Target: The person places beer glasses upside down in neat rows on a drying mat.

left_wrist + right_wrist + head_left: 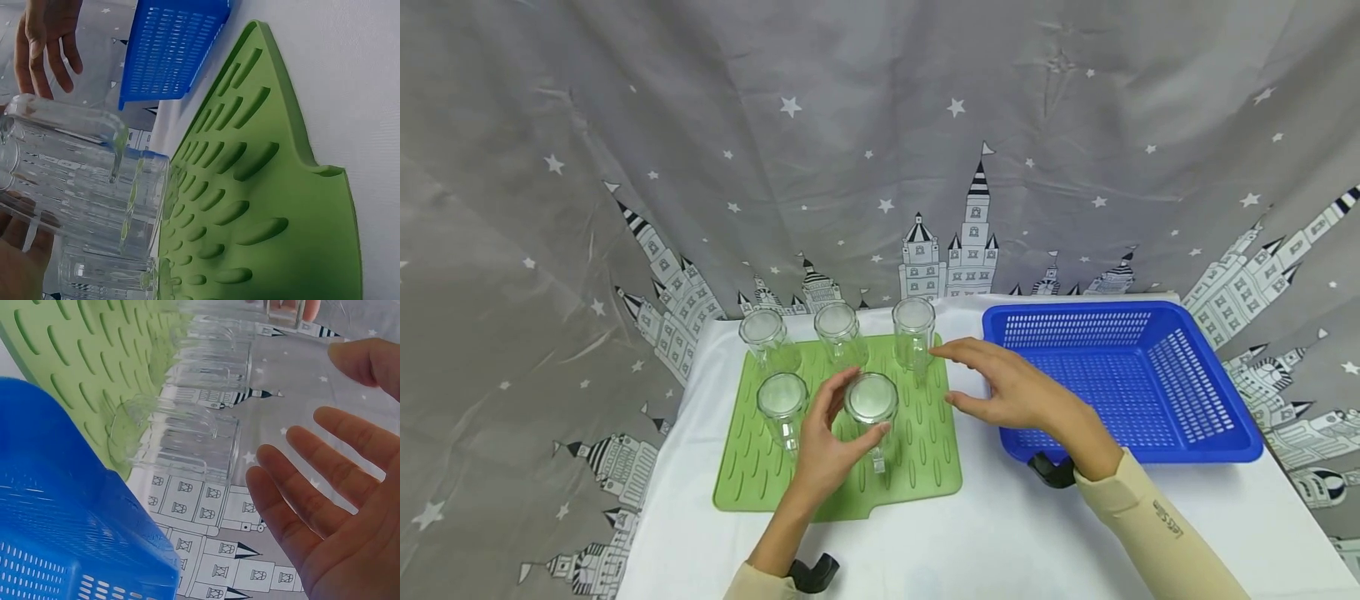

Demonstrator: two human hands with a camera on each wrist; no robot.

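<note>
My left hand [826, 450] curls around an upside-down clear glass mug [872, 400] at the front right of a green ridged mat [934, 475]. Its thumb lies across the near side and its fingers along the left, showing through the glass in the left wrist view. The mug's mouth faces down, close over the mat. My right hand [1018, 387] hovers with spread fingers, holding nothing, just right of another glass mug [913, 321] at the mat's back right. The right wrist view shows its palm and fingers [300, 506] apart from that mug.
More upturned mugs stand on the mat: one front left [782, 396], one back left [763, 331] and one back middle [837, 323]. A blue plastic basket [1150, 455] sits right of the mat on the white tablecloth [985, 533]. Behind hangs a grey castle-print curtain [850, 125].
</note>
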